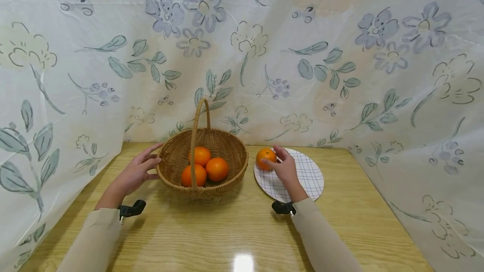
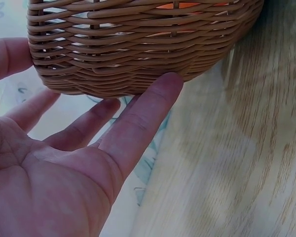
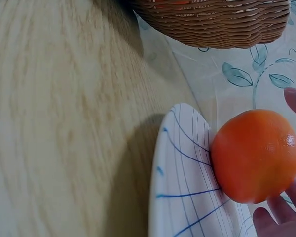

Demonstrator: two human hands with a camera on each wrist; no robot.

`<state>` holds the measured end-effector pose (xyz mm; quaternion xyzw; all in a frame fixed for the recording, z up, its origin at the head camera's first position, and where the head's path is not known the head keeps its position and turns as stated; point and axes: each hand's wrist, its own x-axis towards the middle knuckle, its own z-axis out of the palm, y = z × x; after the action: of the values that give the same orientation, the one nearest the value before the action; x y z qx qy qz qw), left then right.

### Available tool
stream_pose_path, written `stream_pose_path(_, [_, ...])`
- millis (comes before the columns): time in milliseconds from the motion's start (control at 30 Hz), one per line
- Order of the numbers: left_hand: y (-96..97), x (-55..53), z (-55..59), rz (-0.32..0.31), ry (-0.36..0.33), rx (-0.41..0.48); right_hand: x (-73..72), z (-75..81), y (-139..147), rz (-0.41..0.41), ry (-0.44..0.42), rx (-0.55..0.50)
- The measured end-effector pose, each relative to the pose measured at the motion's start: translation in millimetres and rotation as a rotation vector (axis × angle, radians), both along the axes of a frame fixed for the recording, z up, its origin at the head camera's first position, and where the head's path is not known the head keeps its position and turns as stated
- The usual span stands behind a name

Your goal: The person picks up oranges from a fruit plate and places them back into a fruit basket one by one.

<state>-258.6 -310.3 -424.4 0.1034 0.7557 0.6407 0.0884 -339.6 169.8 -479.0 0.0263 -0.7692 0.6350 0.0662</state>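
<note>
A brown wicker basket [image 1: 234,181] with a tall arched handle stands on the left half of the table and holds several oranges [image 1: 217,169]. At its left side my left hand [image 1: 134,173] touches the rim and wall with spread, mostly straight fingers; in the left wrist view one fingertip [image 2: 167,84] lies against the woven wall. A single orange [image 3: 256,155] rests near the left edge of a white plate with blue crossed lines [image 1: 308,175]. My right hand [image 1: 286,171] is beside this orange, fingers parted around its right side. In the right wrist view one digit stands apart from the fruit.
The light wooden table [image 1: 227,230] meets a floral-patterned sheet [image 1: 264,53] at the back and sides. A dark wrist device [image 1: 132,209] sits on the left wrist, another [image 1: 282,207] on the right. Bare tabletop separates basket and plate.
</note>
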Motion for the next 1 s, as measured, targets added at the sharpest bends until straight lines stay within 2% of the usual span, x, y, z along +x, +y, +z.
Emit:
stream_pose_path(167, [0.1, 1.9, 0.2, 0.000, 0.002, -0.004, -0.2, -1.0, -3.1, 0.014, -0.027, 0.031])
stream_pose_path(333, [-0.1, 2.6, -0.6, 0.001, 0.002, -0.003, -1.0, -2.2, -5.5, 0.007, -0.018, 0.072])
stream_pose_path(1000, [-0.1, -0.3, -1.1, 0.003, 0.000, 0.033, -7.4, -5.3, -8.5, 0.010, -0.051, 0.081])
